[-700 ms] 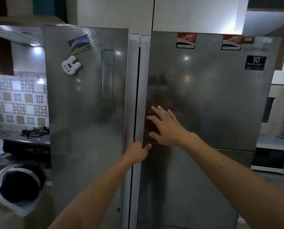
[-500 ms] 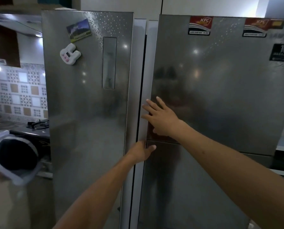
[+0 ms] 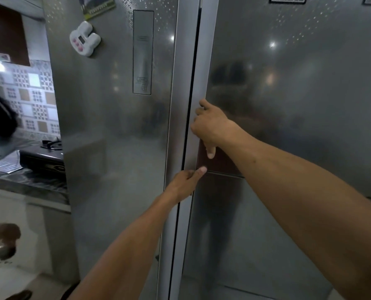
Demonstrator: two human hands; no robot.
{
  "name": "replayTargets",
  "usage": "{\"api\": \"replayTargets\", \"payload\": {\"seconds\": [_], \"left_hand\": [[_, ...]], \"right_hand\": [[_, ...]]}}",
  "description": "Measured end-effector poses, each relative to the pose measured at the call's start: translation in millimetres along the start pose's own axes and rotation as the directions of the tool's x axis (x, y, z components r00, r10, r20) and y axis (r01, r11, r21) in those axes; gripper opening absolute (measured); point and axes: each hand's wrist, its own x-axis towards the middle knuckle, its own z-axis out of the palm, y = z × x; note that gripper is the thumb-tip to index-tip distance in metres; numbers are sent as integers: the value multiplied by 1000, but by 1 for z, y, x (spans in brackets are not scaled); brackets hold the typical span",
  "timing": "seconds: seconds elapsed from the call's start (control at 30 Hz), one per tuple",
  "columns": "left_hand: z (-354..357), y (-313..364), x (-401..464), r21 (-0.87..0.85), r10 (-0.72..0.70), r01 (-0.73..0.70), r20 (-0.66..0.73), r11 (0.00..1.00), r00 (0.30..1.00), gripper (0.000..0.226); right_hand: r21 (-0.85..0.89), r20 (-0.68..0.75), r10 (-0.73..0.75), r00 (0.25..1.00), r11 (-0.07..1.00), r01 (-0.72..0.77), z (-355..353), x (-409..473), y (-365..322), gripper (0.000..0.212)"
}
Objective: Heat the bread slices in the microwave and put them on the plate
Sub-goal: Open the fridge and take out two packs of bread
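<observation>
Your right hand (image 3: pixel 211 124) curls its fingers around the left edge of the upper right fridge door (image 3: pixel 299 87), thumb pointing down against the steel face, while just below it your left hand (image 3: pixel 185 184) grips the same central seam with its thumb tip at the line where the lower right door (image 3: pixel 255 234) begins. Left of both hands stands the left fridge door (image 3: pixel 115 137), with a control panel (image 3: pixel 143 51) and a white timer magnet (image 3: pixel 85 38) up above them. Farther left, a gas stove (image 3: pixel 48 152) sits on the counter (image 3: pixel 26 180) before a patterned tile wall (image 3: pixel 33 94).
</observation>
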Motion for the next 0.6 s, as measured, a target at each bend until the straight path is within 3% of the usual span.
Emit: {"api": "replayTargets", "payload": {"seconds": [0.2, 0.37, 0.5, 0.6], "left_hand": [[6, -1, -4, -126, 20, -24, -39, 992, 999, 73], [8, -5, 1, -97, -20, 13, -72, 995, 997, 86], [7, -5, 3, -43, -2, -1, -75, 999, 997, 81], [4, -4, -4, -58, 8, -10, -36, 998, 999, 96]], "right_hand": [[25, 5, 58, 998, 998, -58, -5, -1, -11, 55], [-16, 1, 115, 993, 993, -115, -3, -1, -20, 54], [-38, -13, 143, 990, 989, -143, -1, 0, -24, 54], [-59, -11, 141, 990, 988, -141, -3, -3, -24, 56]]}}
